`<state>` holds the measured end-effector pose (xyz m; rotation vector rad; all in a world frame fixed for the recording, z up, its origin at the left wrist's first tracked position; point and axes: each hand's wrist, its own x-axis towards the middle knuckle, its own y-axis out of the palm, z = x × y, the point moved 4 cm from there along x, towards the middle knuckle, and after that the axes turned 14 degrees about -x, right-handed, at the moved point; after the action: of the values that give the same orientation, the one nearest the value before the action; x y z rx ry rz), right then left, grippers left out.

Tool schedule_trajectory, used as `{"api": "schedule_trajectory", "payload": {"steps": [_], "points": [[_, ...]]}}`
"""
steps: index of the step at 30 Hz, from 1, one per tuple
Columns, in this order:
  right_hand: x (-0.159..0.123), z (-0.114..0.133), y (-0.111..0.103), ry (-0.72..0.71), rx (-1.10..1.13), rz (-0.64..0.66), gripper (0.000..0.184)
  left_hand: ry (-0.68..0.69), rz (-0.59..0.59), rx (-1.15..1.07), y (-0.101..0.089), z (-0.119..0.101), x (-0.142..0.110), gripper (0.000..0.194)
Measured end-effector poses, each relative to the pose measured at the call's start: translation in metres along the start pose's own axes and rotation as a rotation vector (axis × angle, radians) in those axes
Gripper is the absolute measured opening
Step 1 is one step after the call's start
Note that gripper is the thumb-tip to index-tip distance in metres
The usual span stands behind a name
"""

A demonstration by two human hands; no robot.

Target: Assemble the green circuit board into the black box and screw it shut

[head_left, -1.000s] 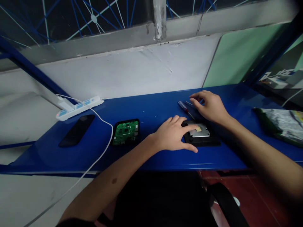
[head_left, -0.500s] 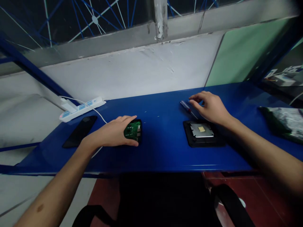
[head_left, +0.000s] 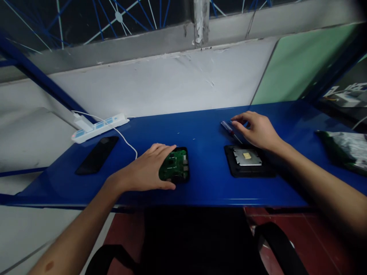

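On the blue counter (head_left: 206, 191), the left hand (head_left: 145, 168) grips a shallow black case (head_left: 188, 162) from its left side, thumb along the near edge and fingers along the far one. Inside it sits a green circuit board (head_left: 172, 164). The case looks light, stiff and perhaps smooth; the board's bare parts are probably the fragile bit, so the case's outer walls are the place to take hold.

Right of the case, well apart, lies a black panel (head_left: 231, 163) carrying a metal plate (head_left: 249, 160) with a yellowish pad (head_left: 247, 156). To the case's left is a dark phone (head_left: 97, 156). Far to its right is a silvery bag (head_left: 351, 147).

Beyond the case and to its right, the right hand (head_left: 256, 128) is half curled beside a screwdriver (head_left: 227, 126); whether it holds anything, I cannot tell. Beyond the case to its left, a white cable (head_left: 126, 139) runs from the power strip (head_left: 101, 128) and vanishes behind the left hand, where it could snag.
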<state>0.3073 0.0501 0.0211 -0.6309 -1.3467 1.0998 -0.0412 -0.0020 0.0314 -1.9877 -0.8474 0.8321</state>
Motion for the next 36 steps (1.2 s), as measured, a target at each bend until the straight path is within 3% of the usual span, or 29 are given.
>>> {"api": "schedule_trajectory", "payload": {"steps": [5, 11, 14, 19, 23, 27, 36], "points": [[0.0, -0.001, 0.004, 0.012, -0.003, 0.016, 0.034, 0.105, 0.03, 0.008, 0.013, -0.03, 0.024, 0.12], [0.01, 0.015, 0.007, -0.104, -0.017, 0.034, 0.034, 0.226, -0.024, -0.006, 0.023, -0.05, 0.064, 0.12], [0.009, 0.036, 0.007, -0.234, -0.005, 0.085, 0.036, 0.284, -0.045, -0.011, 0.024, -0.049, 0.073, 0.122], [-0.009, 0.06, 0.007, -0.425, 0.041, 0.275, 0.05, 0.296, 0.008, -0.087, 0.018, -0.032, 0.07, 0.128], [-0.021, 0.057, 0.006, -0.454, 0.062, 0.38, 0.069, 0.246, 0.016, -0.102, 0.014, -0.025, 0.066, 0.131], [-0.025, 0.053, 0.004, -0.476, 0.069, 0.416, 0.078, 0.177, 0.012, -0.08, 0.015, -0.024, 0.066, 0.13], [-0.029, 0.06, 0.005, -0.461, 0.159, 0.5, 0.068, 0.2, -0.021, -0.074, 0.015, -0.024, 0.068, 0.127]]}}
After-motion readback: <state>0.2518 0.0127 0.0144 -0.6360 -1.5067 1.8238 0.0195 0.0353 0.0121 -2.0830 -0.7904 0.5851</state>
